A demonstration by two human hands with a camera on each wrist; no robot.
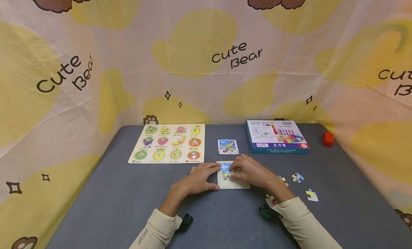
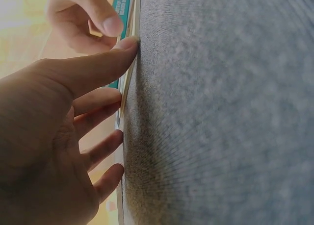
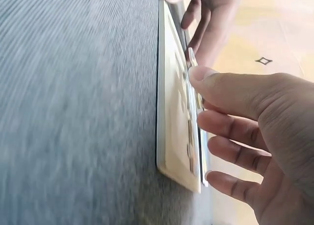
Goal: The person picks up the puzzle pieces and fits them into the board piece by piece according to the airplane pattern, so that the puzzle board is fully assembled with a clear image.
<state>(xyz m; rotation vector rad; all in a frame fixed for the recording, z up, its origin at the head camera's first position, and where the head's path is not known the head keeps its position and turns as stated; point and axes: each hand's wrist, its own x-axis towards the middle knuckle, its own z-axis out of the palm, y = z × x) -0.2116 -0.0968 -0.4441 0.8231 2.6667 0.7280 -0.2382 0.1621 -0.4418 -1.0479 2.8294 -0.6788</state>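
Note:
A cream puzzle tray [image 1: 234, 184] lies on the dark table, with blue pieces [image 1: 226, 166] in its upper left part. My left hand [image 1: 200, 178] rests at the tray's left edge, fingers extended and thumb at the lower left corner; the left wrist view shows the thumb [image 2: 105, 68] touching the rim. Above the tray's right half, my right hand [image 1: 251, 172] pinches a small puzzle piece [image 3: 192, 56] between thumb and index finger, its other fingers bent loosely. The hand hides that part of the tray. Loose pieces [image 1: 311, 195] lie right of the tray.
A fruit board [image 1: 173, 149] lies at the back left, and an airplane picture card [image 1: 228, 147] behind the tray. At the back right are a teal-edged box [image 1: 278, 137] and a red block [image 1: 328, 138]. More pieces [image 1: 297, 177] lie near my right forearm.

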